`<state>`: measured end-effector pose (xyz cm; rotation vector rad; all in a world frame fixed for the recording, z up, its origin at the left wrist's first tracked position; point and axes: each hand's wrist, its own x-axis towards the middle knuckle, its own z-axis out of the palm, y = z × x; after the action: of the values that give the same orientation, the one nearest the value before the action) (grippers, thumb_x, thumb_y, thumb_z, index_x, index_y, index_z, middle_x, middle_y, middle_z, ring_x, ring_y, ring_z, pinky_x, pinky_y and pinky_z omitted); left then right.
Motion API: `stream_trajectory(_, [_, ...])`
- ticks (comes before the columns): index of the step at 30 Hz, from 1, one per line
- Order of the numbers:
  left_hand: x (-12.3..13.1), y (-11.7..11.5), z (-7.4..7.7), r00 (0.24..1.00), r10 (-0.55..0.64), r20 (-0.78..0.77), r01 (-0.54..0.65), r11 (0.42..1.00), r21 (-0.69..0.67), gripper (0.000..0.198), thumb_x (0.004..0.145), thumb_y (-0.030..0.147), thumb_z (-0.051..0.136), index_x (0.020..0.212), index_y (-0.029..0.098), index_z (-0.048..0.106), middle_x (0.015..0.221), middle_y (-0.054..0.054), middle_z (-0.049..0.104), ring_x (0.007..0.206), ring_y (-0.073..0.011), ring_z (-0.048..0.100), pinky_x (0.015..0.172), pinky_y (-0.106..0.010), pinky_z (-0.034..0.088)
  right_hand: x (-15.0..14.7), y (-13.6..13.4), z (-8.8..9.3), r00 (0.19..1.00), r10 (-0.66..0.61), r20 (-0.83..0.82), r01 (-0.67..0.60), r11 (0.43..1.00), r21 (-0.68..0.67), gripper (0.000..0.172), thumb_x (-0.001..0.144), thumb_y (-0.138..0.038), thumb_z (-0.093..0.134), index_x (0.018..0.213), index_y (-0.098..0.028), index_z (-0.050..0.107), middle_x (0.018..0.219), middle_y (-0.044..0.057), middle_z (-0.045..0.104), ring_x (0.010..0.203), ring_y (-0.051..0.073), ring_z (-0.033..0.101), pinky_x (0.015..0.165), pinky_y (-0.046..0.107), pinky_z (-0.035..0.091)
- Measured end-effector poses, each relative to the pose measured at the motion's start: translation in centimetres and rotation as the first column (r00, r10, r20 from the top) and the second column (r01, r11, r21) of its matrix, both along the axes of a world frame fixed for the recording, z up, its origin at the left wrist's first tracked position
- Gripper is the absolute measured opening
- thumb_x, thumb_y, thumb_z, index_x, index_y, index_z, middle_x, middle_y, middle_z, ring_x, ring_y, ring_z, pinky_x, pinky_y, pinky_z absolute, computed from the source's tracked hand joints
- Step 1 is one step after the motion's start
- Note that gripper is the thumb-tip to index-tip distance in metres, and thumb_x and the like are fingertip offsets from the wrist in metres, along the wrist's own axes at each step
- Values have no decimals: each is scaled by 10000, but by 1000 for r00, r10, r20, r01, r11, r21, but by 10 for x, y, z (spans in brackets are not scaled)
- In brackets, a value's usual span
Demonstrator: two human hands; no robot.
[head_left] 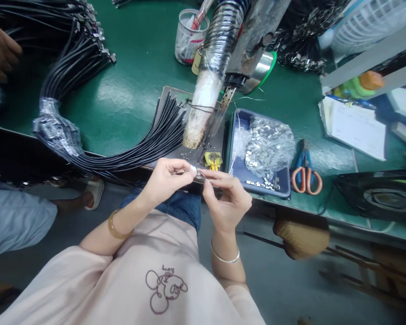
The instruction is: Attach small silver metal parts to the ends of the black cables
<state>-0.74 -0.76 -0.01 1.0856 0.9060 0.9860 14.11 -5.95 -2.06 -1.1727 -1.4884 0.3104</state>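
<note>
My left hand (171,178) and my right hand (226,194) meet at the table's front edge, each closed in a pinch. Between their fingertips is a small shiny metal piece (199,173), too small to make out fully. Just beyond them, a yellow sponge holder (214,160) sits on a grey board under the soldering iron tip. A bundle of black cables (131,155) curves in from the left, its stripped ends on the board. Right of my hands, a blue tray (286,189) holds a plastic bag of small metal connectors (269,142), with several loose ones in front.
A fume duct (205,95) and a metal stand come down over the board. Behind stands a plastic cup (186,40). Pliers with orange handles (306,178), a notepad (355,128) and a black fan-like device (382,196) lie rightward. At left is a co-worker's hand (0,52).
</note>
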Motion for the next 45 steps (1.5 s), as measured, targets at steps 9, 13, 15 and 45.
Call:
stream_trajectory(9, [5, 0, -2, 996, 83, -22, -83, 996, -19, 103, 653, 230, 728, 635, 129, 726, 631, -20, 704, 576, -117, 601, 549, -207, 492, -3, 4, -1, 967, -123, 222, 88, 983, 161, 193, 851, -51, 689, 904, -225, 625, 991, 43, 799, 888, 165, 782, 778, 288, 657])
stream_trajectory(13, [7, 3, -2, 994, 109, -19, -109, 994, -16, 103, 653, 222, 749, 633, 127, 714, 607, -7, 685, 566, -113, 599, 564, -212, 514, -5, 6, -2, 897, -220, 384, 118, 955, 271, 209, 853, -45, 691, 914, -227, 609, 995, 50, 799, 878, 154, 783, 770, 252, 651])
stream_trajectory(15, [8, 4, -2, 993, 115, -6, -115, 993, -9, 96, 651, 214, 756, 633, 127, 720, 623, -11, 699, 589, -119, 621, 600, -220, 537, -6, 8, -1, 877, -235, 419, 126, 954, 271, 210, 855, -39, 685, 896, -225, 597, 969, 47, 801, 860, 147, 783, 770, 235, 643])
stream_trajectory(45, [11, 13, 7, 986, 166, 21, -165, 986, -38, 69, 611, 199, 762, 616, 136, 734, 599, 0, 689, 572, -103, 591, 586, -206, 526, -10, 16, 11, 917, -211, 338, 160, 972, 173, 191, 868, -60, 667, 870, -234, 588, 991, 35, 782, 904, 159, 768, 795, 306, 669])
